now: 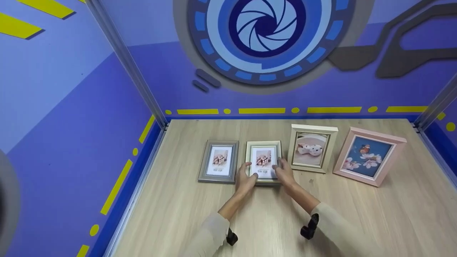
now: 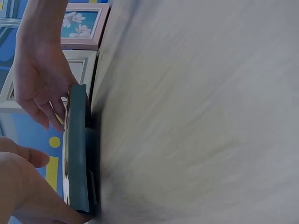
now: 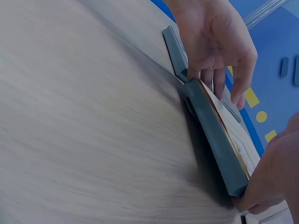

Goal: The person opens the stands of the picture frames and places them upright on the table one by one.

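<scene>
A cream-gold picture frame point(image 1: 263, 160) with a photo of pink flowers lies face up, low over the table. My left hand point(image 1: 245, 180) grips its left side, thumb over the front. On the opposite side my right hand point(image 1: 285, 174) holds the edge, its thumb also on the front. In the right wrist view the frame's near side point(image 3: 217, 137) shows a dark gap and shadow under it. The left wrist view shows the same side point(image 2: 78, 149) edge-on between both hands. Fingers beneath the frame are mostly hidden.
A grey-brown picture frame point(image 1: 218, 161) lies flat just left of my left hand. Right of my hands a cream frame point(image 1: 314, 148) and a pink frame point(image 1: 371, 156) stand leaning back. Blue-purple walls point(image 1: 150, 67) border the wooden table point(image 1: 171, 221).
</scene>
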Motion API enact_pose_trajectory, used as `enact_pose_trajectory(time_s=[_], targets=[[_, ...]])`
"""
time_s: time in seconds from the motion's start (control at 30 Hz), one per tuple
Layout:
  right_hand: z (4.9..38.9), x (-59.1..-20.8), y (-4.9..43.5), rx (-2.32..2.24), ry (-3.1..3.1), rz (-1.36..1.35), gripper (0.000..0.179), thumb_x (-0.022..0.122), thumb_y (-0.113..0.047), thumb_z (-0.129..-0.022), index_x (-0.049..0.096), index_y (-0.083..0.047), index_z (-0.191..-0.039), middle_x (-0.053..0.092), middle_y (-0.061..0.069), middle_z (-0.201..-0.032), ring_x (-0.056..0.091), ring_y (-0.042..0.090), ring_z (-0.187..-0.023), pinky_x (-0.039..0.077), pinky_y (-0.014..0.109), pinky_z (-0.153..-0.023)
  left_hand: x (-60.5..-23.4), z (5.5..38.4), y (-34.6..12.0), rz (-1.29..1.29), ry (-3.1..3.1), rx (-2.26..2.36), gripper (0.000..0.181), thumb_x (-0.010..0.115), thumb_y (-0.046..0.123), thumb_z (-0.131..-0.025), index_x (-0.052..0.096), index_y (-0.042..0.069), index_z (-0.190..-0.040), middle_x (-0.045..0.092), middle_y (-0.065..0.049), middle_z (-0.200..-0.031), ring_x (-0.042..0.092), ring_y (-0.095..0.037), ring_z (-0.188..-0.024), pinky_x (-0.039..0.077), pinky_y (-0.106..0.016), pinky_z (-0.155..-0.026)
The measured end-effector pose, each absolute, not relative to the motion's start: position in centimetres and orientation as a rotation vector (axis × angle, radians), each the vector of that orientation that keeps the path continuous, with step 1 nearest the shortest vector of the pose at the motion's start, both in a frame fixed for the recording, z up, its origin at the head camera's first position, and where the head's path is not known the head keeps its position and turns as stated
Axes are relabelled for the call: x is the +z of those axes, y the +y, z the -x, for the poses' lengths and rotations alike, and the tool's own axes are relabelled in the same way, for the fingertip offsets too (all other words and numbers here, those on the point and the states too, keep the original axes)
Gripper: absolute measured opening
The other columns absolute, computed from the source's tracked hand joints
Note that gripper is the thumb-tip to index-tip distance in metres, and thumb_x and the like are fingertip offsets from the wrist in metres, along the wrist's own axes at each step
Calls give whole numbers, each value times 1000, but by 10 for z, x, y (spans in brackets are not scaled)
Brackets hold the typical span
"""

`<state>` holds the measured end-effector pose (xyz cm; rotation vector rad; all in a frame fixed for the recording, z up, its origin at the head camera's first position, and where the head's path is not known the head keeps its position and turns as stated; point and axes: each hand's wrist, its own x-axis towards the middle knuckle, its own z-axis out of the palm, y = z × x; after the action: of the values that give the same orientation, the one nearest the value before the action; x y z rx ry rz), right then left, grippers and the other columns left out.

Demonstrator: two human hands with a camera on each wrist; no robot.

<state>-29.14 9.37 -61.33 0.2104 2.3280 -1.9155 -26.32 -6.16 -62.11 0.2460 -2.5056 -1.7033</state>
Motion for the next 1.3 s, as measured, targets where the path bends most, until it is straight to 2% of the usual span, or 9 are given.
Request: enact_pose_trajectory(time_s=[0.27,0.4,0.63,0.8,0.87,0.97,1.1,1.2,1.3], targets=[[285,-615,93,-1955,2359,-252,58,47,-4,-99,29,17,-151,20,37,-162,18,50,-153,12,54,-129,-613,261,-54,-296,-2511,-1746,49,68,2,-78,62,1,-127,61,-22,-136,54,-39,-132,44,-52,-113],[286,-616,93,-1967,2374,-272,56,44,-9,-104,28,15,-152,18,34,-163,16,49,-154,11,53,-129,-609,260,-57,-297,-2483,-1832,48,63,-1,-81,61,-2,-129,59,-24,-138,52,-39,-134,41,-54,-116],[283,-615,87,-1959,2445,-261,55,47,-10,-104,32,15,-151,28,34,-160,24,47,-152,17,52,-129,-603,257,-72,-351,-2392,-1996,48,53,-6,-86,56,-5,-133,52,-28,-145,47,-41,-137,42,-51,-116],[279,-613,88,-1983,2480,-252,54,48,-8,-103,34,15,-150,31,34,-159,26,47,-152,17,51,-129,-599,259,-80,-411,-2281,-2079,57,51,-15,-80,51,-6,-136,56,-24,-126,56,-37,-119,53,-39,-97],[278,-613,89,-1997,2507,-241,53,48,-7,-102,36,15,-150,32,35,-158,27,47,-151,18,52,-128,-596,258,-82,-423,-2284,-2081,64,53,-17,-78,47,-5,-140,57,-24,-124,58,-38,-119,56,-36,-92],[277,-613,91,-2032,2513,-228,53,50,-5,-101,37,13,-150,35,33,-157,29,46,-150,20,51,-128,-592,257,-84,-433,-2288,-2114,76,56,-20,-77,38,-4,-149,56,-28,-131,56,-44,-128,56,-41,-99],[273,-609,93,-2084,2487,-227,53,50,-3,-101,38,10,-151,37,32,-156,32,44,-149,23,51,-127,-588,255,-88,-443,-2270,-2203,85,56,-20,-75,30,-7,-155,50,-32,-143,48,-46,-139,50,-47,-111],[270,-606,95,-2102,2480,-246,53,50,-2,-100,39,8,-151,41,31,-154,39,42,-145,32,50,-123,-587,253,-91,-447,-2249,-2246,84,54,-19,-72,33,-10,-153,49,-32,-145,47,-44,-140,49,-43,-111],[267,-606,96,-2103,2459,-268,53,51,-2,-100,42,5,-151,49,29,-149,51,39,-131,52,42,-102,-585,249,-92,-429,-2213,-2261,80,51,-19,-70,37,-14,-149,50,-31,-141,50,-42,-135,53,-34,-103]])
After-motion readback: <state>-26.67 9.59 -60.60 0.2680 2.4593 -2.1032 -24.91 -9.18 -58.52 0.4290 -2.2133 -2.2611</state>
